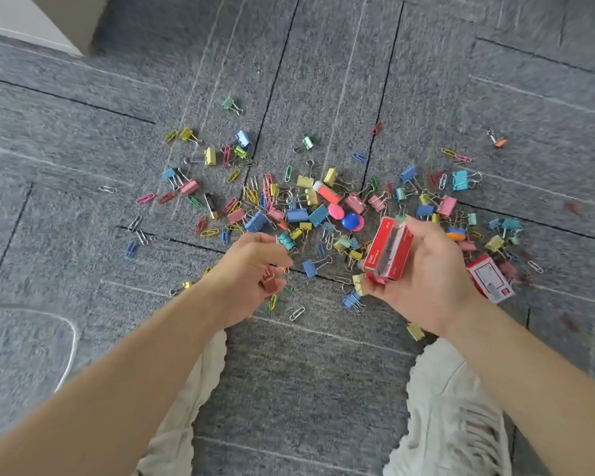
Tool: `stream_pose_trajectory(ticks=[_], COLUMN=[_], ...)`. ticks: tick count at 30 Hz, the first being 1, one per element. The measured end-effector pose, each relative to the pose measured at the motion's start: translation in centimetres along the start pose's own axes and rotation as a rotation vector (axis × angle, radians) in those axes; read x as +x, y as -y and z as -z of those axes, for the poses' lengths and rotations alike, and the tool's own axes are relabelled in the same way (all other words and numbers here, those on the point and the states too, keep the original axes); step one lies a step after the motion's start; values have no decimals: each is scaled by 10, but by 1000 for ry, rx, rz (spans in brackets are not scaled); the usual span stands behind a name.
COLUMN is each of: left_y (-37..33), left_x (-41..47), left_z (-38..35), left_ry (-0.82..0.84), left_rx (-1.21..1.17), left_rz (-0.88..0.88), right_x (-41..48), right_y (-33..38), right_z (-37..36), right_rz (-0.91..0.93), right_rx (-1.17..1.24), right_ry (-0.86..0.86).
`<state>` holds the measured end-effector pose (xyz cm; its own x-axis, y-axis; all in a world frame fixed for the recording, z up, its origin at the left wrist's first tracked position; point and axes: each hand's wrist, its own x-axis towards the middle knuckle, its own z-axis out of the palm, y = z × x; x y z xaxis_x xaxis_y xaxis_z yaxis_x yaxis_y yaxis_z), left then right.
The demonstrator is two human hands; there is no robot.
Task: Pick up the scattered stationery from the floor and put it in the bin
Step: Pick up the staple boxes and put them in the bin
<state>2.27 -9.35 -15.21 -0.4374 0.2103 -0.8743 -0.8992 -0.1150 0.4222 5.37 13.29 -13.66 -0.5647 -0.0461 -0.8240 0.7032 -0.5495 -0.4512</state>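
Holding stationery over the floor mess

Right hand (426,280) grips a red staple box (389,249); left hand (251,269) is curled round a small red clip (268,278). Binder clips and paper clips (299,204) litter the grey carpet (83,139), with another box (490,278) beside the right wrist.

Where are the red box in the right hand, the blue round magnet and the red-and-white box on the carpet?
red box (389,249), head view, its red side face
blue round magnet (351,221), head view, domed top
red-and-white box (490,281), head view, its white printed face
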Motion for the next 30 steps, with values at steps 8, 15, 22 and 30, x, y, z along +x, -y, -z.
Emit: stream_pose_trajectory(ticks=[8, 15, 22, 30], left_y=[-1, 10, 14, 13], left_x=[-3, 9, 18, 14], left_z=[-42, -81, -89, -91], left_ry=[209, 167, 95, 167], left_rx=[629, 575, 756, 738], left_rz=[-94, -206, -360, -455], right_x=[-10, -5, -10, -10], right_y=[-5, 6, 10, 13], right_z=[37, 41, 43, 45], right_rz=[-8, 142, 91, 34], right_rx=[17, -95, -84, -77], right_ry=[-77, -250, -126, -11])
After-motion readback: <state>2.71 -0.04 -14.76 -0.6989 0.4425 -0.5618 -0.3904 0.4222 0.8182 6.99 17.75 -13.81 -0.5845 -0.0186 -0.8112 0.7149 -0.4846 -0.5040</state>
